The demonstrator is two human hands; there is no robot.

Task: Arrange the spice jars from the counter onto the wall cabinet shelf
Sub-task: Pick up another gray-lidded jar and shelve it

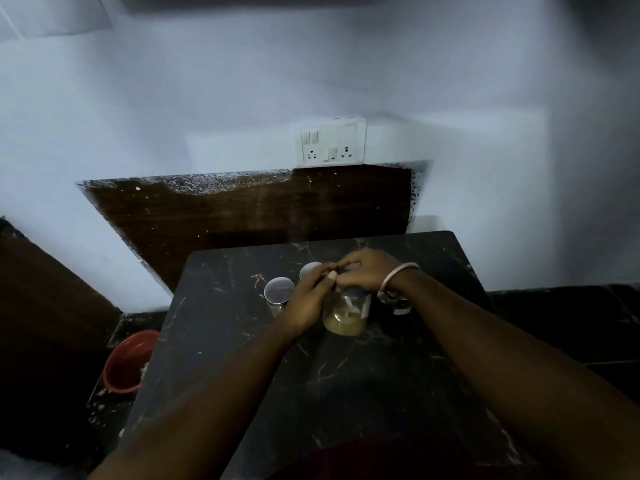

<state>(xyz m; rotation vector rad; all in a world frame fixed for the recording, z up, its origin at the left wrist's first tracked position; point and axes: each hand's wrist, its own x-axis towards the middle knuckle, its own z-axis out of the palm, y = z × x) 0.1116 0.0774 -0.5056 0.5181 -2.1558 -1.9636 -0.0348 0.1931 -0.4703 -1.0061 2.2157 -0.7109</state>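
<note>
A clear glass spice jar with yellowish powder at its bottom stands on the black marble counter. Both hands are on it: my left hand wraps its left side, my right hand covers its top. To the left stand two more jars with round silver lids, one at the front and one behind, partly hidden by my fingers. A dark jar peeks out beneath my right wrist, which wears a metal bangle. The cabinet shelf is not in view.
A switch and socket plate sits on the white wall above a dark wooden backboard. A red bowl rests on the floor left of the counter. A dark ledge runs along the right.
</note>
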